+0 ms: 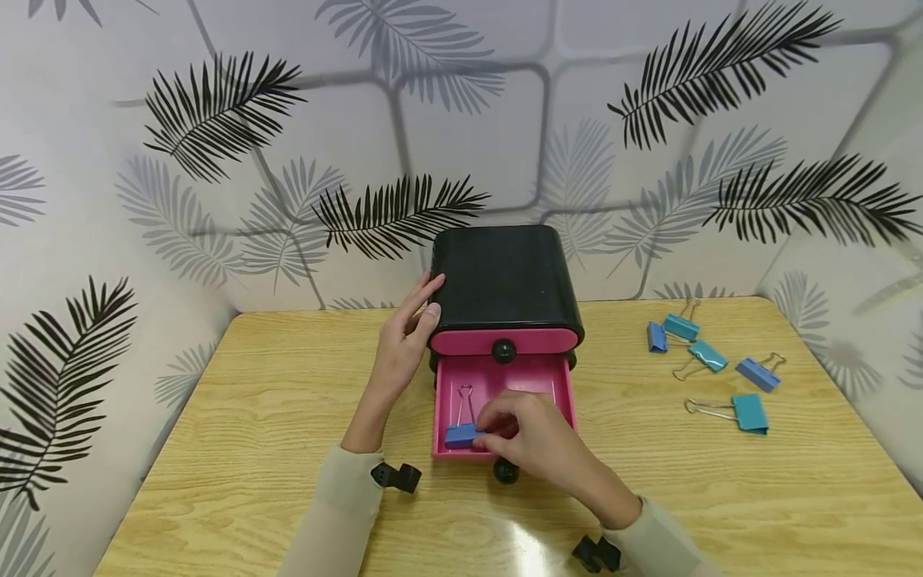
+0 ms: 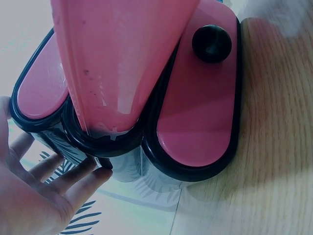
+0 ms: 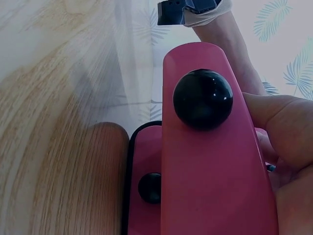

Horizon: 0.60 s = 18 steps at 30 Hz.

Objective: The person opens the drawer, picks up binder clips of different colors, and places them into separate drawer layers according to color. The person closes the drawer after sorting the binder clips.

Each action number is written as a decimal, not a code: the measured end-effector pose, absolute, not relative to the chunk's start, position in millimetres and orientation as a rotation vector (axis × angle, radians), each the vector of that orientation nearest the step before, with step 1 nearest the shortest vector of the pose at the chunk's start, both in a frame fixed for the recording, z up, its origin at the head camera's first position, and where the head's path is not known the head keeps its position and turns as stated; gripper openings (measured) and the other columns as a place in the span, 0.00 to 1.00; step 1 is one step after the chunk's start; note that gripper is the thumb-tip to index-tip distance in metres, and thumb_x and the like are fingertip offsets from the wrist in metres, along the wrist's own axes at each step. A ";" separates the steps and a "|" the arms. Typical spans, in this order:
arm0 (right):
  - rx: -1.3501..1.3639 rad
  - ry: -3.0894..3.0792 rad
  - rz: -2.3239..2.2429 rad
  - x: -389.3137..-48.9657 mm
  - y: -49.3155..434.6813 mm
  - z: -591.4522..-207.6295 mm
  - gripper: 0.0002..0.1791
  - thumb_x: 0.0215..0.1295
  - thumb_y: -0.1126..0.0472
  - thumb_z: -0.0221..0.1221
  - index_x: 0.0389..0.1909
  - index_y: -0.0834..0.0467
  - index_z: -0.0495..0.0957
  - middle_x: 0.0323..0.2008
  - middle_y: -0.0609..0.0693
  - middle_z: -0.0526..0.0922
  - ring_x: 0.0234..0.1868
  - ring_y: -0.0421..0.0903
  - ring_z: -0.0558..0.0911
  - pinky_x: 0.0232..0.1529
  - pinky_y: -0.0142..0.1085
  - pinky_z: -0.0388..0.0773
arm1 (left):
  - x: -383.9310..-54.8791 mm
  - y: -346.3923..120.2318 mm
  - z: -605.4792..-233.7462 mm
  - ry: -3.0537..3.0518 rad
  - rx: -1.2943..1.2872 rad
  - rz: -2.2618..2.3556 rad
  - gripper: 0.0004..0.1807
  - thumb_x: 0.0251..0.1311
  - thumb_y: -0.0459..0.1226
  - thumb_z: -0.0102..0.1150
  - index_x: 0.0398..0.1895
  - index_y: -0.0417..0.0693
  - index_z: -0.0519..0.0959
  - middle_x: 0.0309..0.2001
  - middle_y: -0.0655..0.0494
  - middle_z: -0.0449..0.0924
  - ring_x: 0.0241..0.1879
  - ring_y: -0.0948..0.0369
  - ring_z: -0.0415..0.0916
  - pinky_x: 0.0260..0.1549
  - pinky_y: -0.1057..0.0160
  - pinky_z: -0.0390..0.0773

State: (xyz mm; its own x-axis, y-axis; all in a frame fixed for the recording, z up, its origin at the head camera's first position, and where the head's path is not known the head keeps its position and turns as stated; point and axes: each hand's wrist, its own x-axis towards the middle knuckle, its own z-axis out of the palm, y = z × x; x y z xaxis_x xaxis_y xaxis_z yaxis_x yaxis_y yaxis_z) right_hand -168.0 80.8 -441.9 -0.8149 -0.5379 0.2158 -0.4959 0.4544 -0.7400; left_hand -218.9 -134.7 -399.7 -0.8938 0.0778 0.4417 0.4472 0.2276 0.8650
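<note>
A black drawer unit (image 1: 505,276) with pink drawers stands at the back of the table. Its middle drawer (image 1: 565,393) is pulled out. My left hand (image 1: 402,349) rests against the unit's left side, fingers extended along the casing (image 2: 78,149). Inside the drawer, at its front left, lies a blue binder clip (image 1: 461,436) with its wire handle pointing back. My right hand (image 1: 537,437) reaches over the drawer front (image 3: 210,171) and pinches the clip's right end between thumb and fingers. In the right wrist view the drawer wall mostly hides the clip.
Several blue and teal binder clips, among them a teal one (image 1: 751,413) and a blue one (image 1: 759,373), lie on the wooden table (image 1: 649,465) to the right. Black round knobs (image 1: 504,350) stick out from the drawers. A leaf-patterned wall covering (image 1: 461,144) rises behind.
</note>
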 end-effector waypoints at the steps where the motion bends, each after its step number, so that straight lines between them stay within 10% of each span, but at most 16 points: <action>1: -0.937 2.637 -1.309 -168.2 80.6 -441.9 0.06 0.57 0.64 0.75 0.30 0.53 0.87 0.32 0.42 0.85 0.32 0.33 0.82 0.35 0.35 0.83 | -218.9 -134.7 -399.7 -2.203 -0.488 -1.709 0.25 0.76 0.36 0.49 0.74 0.41 0.70 0.78 0.43 0.59 0.76 0.50 0.59 0.68 0.43 0.66; 18: -0.910 2.627 -1.280 -167.9 80.8 -440.3 0.05 0.58 0.61 0.75 0.31 0.52 0.87 0.30 0.39 0.84 0.30 0.37 0.80 0.32 0.30 0.79 | -218.6 -135.2 -399.2 -2.198 -0.496 -1.719 0.25 0.76 0.36 0.49 0.74 0.40 0.70 0.78 0.41 0.59 0.76 0.49 0.59 0.67 0.44 0.66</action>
